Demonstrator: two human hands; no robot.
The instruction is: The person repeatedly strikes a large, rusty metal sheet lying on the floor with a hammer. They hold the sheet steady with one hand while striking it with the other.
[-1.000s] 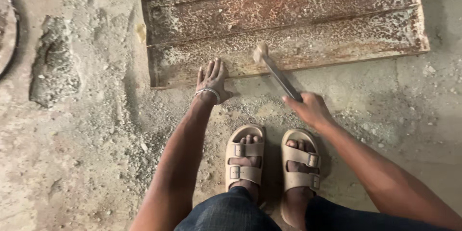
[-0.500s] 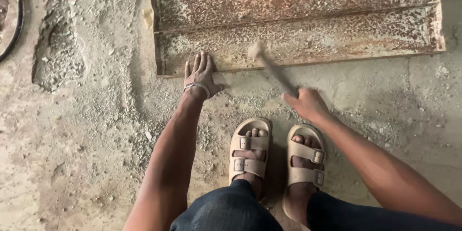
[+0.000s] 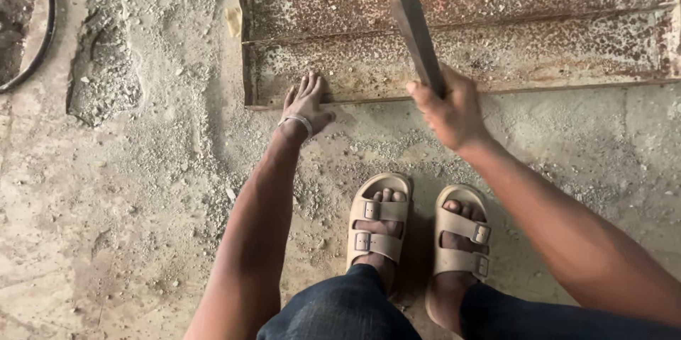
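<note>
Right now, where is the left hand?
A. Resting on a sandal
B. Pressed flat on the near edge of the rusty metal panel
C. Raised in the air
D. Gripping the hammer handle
B: the left hand lies flat on the rusty metal panel's near edge, while the right hand grips the hammer handle.

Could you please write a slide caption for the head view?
Left hand braces rusty ridged metal panel; right hand raises dark-handled hammer above it.

Rust-speckled metal panel (image 3: pixel 496 42), beige sandals (image 3: pixel 379 219)
</note>
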